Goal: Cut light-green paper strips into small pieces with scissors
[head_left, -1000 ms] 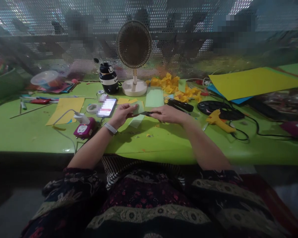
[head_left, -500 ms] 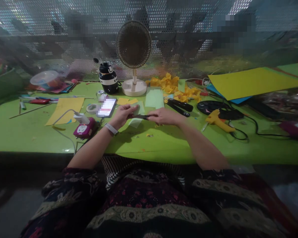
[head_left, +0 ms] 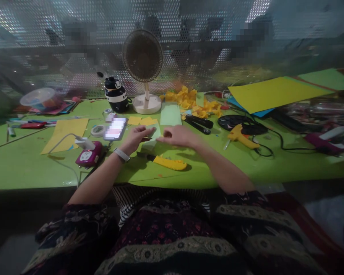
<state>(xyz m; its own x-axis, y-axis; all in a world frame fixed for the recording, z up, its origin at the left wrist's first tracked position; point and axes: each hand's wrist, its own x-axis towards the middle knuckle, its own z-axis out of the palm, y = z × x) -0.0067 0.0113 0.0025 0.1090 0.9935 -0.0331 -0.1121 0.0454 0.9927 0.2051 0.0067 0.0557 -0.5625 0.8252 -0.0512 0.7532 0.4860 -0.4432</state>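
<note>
My left hand [head_left: 137, 139], with a pale watch strap on the wrist, is closed in a pinch; a tiny dark tip shows at its fingers, too small to name. Just to its right, my right hand [head_left: 179, 136] has its fingers curled together, and anything in them is hidden. Beneath and between the hands lies a small pale green piece of paper [head_left: 151, 143]. A yellow utility knife [head_left: 172, 163], blade out and pointing left, rests on the green table [head_left: 137, 173] nearer to my body.
Behind my hands are green paper [head_left: 171, 114], yellow paper flowers [head_left: 182, 98] and a black stapler [head_left: 199, 123]. A glue gun [head_left: 243, 138] lies right. Left are a phone [head_left: 115, 128], tape [head_left: 98, 131] and a purple power adapter [head_left: 88, 154]. A fan [head_left: 147, 104] and bottle [head_left: 116, 100] stand behind.
The utility knife, its blade seen between my hands before, now lies on the table in front of them. My right hand has let go of it. The view has shifted slightly right.
</note>
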